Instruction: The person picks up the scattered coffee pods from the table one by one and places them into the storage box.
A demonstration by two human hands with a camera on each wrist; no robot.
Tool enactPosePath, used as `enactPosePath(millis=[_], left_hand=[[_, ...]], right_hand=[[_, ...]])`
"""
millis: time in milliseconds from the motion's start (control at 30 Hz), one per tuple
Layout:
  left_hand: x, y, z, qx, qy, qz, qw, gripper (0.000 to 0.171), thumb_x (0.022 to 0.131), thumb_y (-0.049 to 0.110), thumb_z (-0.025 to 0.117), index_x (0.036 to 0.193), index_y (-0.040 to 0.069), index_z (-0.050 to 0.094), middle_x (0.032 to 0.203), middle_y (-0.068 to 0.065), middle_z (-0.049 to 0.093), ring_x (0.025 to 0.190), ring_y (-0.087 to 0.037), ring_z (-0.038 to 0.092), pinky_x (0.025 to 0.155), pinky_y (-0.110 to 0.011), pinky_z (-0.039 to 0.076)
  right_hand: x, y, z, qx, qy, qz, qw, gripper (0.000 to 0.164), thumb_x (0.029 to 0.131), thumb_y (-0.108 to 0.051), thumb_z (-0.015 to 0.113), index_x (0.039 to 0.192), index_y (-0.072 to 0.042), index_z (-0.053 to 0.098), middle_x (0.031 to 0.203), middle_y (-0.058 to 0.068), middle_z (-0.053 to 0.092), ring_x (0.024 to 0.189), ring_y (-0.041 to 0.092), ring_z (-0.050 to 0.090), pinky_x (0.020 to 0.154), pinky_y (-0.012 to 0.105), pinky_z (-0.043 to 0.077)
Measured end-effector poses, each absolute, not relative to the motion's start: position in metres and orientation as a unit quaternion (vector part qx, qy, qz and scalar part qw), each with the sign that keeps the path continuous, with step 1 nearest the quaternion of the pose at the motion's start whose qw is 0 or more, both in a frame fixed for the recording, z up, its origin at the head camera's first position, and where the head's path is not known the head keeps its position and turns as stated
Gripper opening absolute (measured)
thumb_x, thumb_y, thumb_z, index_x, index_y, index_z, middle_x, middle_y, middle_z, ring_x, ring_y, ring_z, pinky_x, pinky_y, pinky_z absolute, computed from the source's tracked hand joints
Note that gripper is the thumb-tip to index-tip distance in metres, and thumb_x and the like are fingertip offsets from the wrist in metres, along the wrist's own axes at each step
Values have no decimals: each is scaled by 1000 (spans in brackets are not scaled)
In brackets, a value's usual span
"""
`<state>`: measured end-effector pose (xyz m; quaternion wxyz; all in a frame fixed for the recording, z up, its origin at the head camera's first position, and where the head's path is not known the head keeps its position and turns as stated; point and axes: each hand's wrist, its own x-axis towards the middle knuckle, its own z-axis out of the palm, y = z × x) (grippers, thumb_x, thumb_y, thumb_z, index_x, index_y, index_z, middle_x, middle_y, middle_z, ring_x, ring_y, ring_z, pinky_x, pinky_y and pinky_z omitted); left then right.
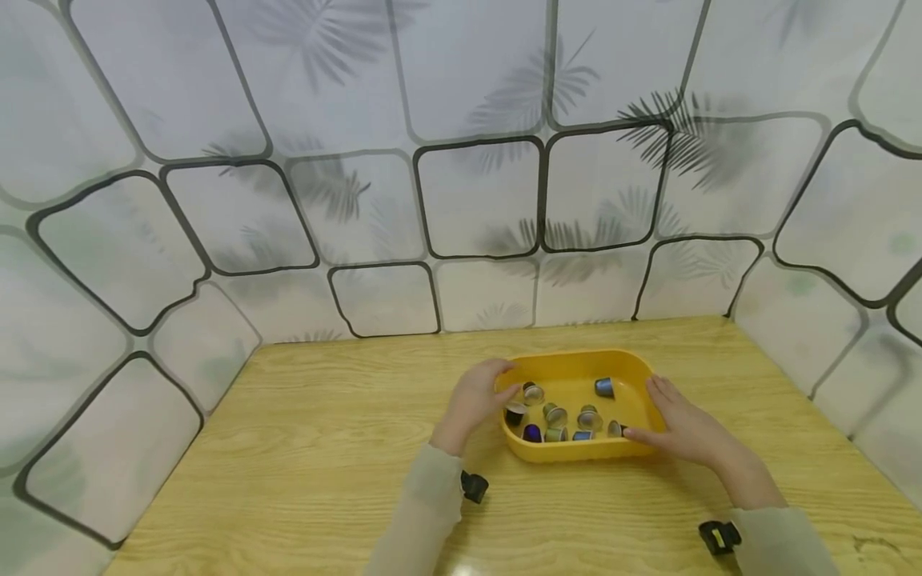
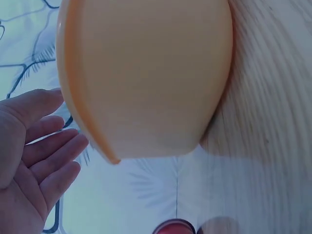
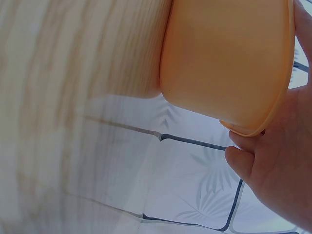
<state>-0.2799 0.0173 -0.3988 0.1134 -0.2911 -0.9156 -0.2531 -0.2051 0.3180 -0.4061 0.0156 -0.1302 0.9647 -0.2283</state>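
A yellow plastic tray (image 1: 576,452) with rounded corners sits on the wooden table, holding several coffee capsules, among them a blue one (image 1: 603,388), a purple one (image 1: 531,433) and a black one (image 1: 515,414). At its left rim is my left hand (image 1: 477,398), thumb and fingertips over the edge. In the left wrist view that hand's fingers look loosely extended beside the rim. My right hand (image 1: 687,424) rests against the right rim, its fingers mostly straight and its thumb reaching over the front right corner. The right wrist view hides some of its fingers behind the tray.
Wood-grain table (image 1: 324,448) extends around the tray. Patterned cloth walls (image 1: 483,192) enclose the back and both sides. Black wrist straps (image 1: 719,536) show below the hands. A round red thing (image 2: 174,227) appears at the bottom of the left wrist view.
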Motion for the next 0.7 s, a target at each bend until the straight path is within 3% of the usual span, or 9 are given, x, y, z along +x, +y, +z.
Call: enactPosePath(millis=[400,700], left_hand=[[-285,-4,-402,-270,-918,-260,131,35,84,25,62,110,2,59,105,-10,60,96,-22,56,82,-34,44],[-286,-20,-405,-256,-926,-262,95,37,85,25,60,113,2,57,111,-11,57,97,-23,56,80,-33,46]], right_hand=[[-206,318,-407,-130,965,-227,15,99,78,-54,56,133,16,13,138,35,7,124,48,9,94,60,15],[-208,320,-407,-128,966,-226,19,99,78,-55,55,133,16,14,137,35,7,124,48,9,94,60,15]])
